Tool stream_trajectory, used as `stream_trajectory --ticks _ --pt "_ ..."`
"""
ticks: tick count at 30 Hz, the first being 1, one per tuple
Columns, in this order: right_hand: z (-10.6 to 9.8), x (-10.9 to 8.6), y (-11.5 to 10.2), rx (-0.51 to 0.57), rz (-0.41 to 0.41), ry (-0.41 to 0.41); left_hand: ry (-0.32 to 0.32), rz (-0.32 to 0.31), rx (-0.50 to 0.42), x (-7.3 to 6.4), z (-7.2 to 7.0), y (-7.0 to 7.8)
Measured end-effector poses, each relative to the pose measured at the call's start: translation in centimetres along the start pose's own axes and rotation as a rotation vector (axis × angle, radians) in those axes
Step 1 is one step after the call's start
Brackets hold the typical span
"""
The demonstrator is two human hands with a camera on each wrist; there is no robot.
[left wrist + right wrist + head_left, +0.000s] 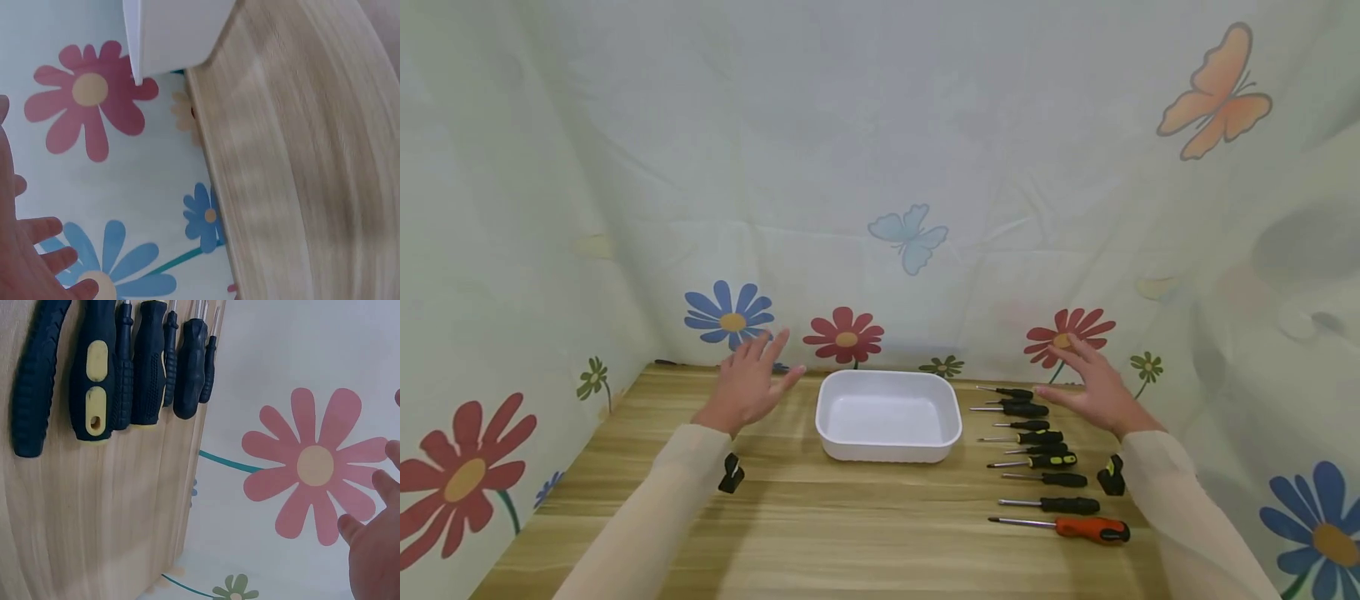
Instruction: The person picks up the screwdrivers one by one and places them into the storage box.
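Note:
A white plastic tray point(887, 452) stands on the wooden table, nothing inside it. To its left my left hand point(748, 385) is raised with fingers spread, holding nothing. My right hand point(1097, 392) is also raised, fingers extended, beside the far end of a column of screwdrivers. Nearest the front lies a screwdriver with an orange-red handle point(1092, 529). Behind it come a black-handled screwdriver point(1070, 505) and several more, some with yellow marks, shafts pointing left. In the right wrist view, a black-and-yellow screwdriver handle point(94, 375) lies among other dark handles.
A pale cloth point(820, 150) printed with flowers and butterflies hangs behind the table and at both sides. The wooden tabletop point(850, 525) extends in front of the tray. A small black device point(731, 473) sits at the left wrist, another point(1111, 476) at the right.

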State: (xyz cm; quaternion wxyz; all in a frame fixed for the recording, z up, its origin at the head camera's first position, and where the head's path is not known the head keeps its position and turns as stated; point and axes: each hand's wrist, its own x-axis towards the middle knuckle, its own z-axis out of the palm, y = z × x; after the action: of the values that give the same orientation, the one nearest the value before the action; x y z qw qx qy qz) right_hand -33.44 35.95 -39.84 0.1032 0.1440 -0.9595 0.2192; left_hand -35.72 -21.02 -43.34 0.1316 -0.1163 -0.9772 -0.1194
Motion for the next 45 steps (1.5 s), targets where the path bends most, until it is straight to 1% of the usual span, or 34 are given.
stream_trajectory --ticks 6,12,15,19,22,27,30,34,39,45 --pt "0.4 -0.7 -0.3 0.042 0.000 -0.021 0.011 0.023 -0.060 -0.7 0.0 0.8" --pt "0.9 -1.5 -0.6 0.102 0.027 -0.028 0.066 0.049 -0.165 -1.2 0.4 1.0" --pt "1.1 -1.8 -0.6 0.145 0.020 -0.017 0.071 0.038 -0.227 -1.3 0.4 1.1" --pt "1.1 -2.4 -0.5 0.210 0.004 -0.009 0.040 -0.005 -0.303 -1.6 0.5 1.2" --pt "1.1 -2.8 -0.3 0.250 -0.011 -0.009 0.025 -0.031 -0.344 -1.8 0.8 1.2" --pt "1.1 -3.7 -0.2 0.256 -0.028 -0.012 0.008 -0.062 -0.415 -2.0 1.5 1.2" --pt "1.2 -4.2 -0.1 0.262 -0.031 -0.002 -0.015 -0.083 -0.470 -2.2 1.9 1.2" --pt "1.3 -5.1 0.0 0.285 -0.021 0.008 -0.043 -0.120 -0.565 -2.3 2.4 1.5" --pt "1.7 -5.9 0.3 0.273 0.005 0.010 -0.070 -0.162 -0.670 -2.5 2.9 1.9" --pt "2.0 -6.5 0.6 0.307 -0.043 0.021 -0.138 -0.209 -0.838 -2.5 3.4 2.1"
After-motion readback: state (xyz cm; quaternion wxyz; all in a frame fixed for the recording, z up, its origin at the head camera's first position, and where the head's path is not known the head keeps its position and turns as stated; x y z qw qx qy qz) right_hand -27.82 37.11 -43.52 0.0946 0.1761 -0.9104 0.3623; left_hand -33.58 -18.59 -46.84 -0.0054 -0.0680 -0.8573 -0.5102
